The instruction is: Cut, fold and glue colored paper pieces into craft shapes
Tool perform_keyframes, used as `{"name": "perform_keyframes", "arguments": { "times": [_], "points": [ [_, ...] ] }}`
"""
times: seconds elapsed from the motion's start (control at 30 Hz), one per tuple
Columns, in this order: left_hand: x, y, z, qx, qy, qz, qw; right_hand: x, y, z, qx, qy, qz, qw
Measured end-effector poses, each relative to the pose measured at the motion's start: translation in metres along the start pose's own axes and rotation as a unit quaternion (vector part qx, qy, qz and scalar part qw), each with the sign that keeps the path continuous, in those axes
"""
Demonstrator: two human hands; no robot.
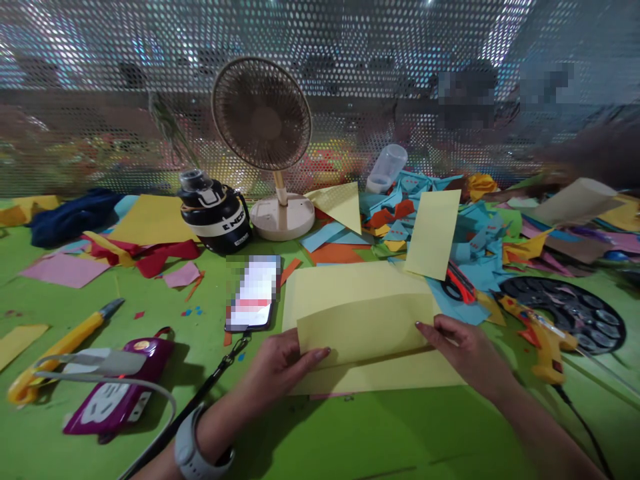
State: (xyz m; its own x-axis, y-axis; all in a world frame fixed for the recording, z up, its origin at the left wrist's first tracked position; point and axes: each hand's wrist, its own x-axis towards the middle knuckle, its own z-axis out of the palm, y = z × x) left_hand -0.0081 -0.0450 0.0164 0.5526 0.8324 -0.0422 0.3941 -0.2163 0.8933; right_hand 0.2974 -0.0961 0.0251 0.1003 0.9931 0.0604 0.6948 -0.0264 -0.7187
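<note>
A pale yellow paper strip [365, 327] is raised and slightly curved over a larger pale yellow sheet [340, 283] on the green table. My left hand [287, 363] pinches the strip's left end, thumb on top. At its right end, my right hand [457, 340] grips it between thumb and fingers. Behind the sheet's back right corner, another pale yellow piece [434, 233] leans upright against paper scraps. Red-handled scissors [461, 283] lie beside it, partly hidden.
A phone [254, 293] lies behind my left hand. Left are a purple power bank [120, 387] and yellow cutter [65, 350]. A fan [283, 217] and black bottle [215, 217] stand behind. Right are a yellow glue gun [547, 347] and black round tray [595, 313].
</note>
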Motion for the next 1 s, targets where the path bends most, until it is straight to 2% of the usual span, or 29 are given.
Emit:
{"name": "perform_keyframes", "arguments": {
  "times": [0.17,0.33,0.47,0.7,0.77,0.83,0.9,0.93,1.0],
  "points": [
    [-0.001,-0.004,0.001,0.002,0.025,-0.015,1.0,-0.001,0.004,0.001,0.032,-0.003,0.006,0.999],
    [0.0,-0.003,0.004,-0.014,0.052,-0.074,0.996,-0.002,0.013,0.007,0.064,-0.036,0.05,0.996],
    [0.007,-0.006,0.007,-0.024,0.081,-0.118,0.989,0.0,0.011,0.013,0.039,-0.032,0.054,0.997],
    [0.018,0.0,-0.007,0.035,0.068,-0.136,0.988,0.012,0.003,0.013,-0.05,-0.019,0.054,0.997],
    [0.017,0.004,-0.009,0.13,0.106,-0.084,0.982,0.015,0.004,0.013,-0.069,-0.012,0.064,0.995],
    [0.015,0.006,-0.006,0.267,0.144,0.034,0.952,0.016,0.005,0.013,-0.081,-0.003,0.075,0.994],
    [0.014,0.005,0.003,0.366,0.127,0.167,0.907,0.015,0.005,0.015,-0.089,0.009,0.082,0.993],
    [0.013,0.004,0.009,0.385,0.101,0.203,0.895,0.014,0.005,0.016,-0.096,0.019,0.083,0.992],
    [0.013,0.002,0.019,0.383,0.098,0.21,0.894,0.012,0.004,0.017,-0.122,0.049,0.079,0.988]
  ]
}}
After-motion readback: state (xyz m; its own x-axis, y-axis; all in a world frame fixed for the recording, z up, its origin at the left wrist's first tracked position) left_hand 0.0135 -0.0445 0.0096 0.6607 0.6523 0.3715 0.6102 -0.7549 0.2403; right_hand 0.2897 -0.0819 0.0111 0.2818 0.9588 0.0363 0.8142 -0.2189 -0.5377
